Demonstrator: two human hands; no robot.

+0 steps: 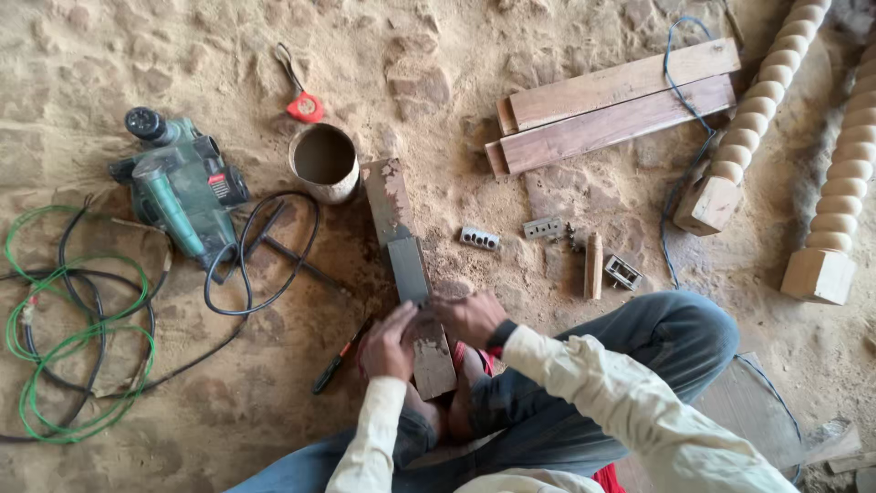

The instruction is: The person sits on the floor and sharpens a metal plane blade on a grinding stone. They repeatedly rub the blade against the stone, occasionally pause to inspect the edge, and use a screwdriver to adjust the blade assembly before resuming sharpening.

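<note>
Worn wooden block [408, 265], long axis running away from the person across the sandy floor [109, 55], near end at the knees; left hand [388, 342] and right hand [470, 317] both clasp that end, apparently pinning a small blade, partly hidden.

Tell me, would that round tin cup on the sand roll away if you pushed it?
Probably not. The tin cup stands upright on its flat bottom with its open mouth up, so a push would likely slide or tip it. Once tipped on its round side, it might roll a little, though the rough sandy ground would likely slow it.
</note>
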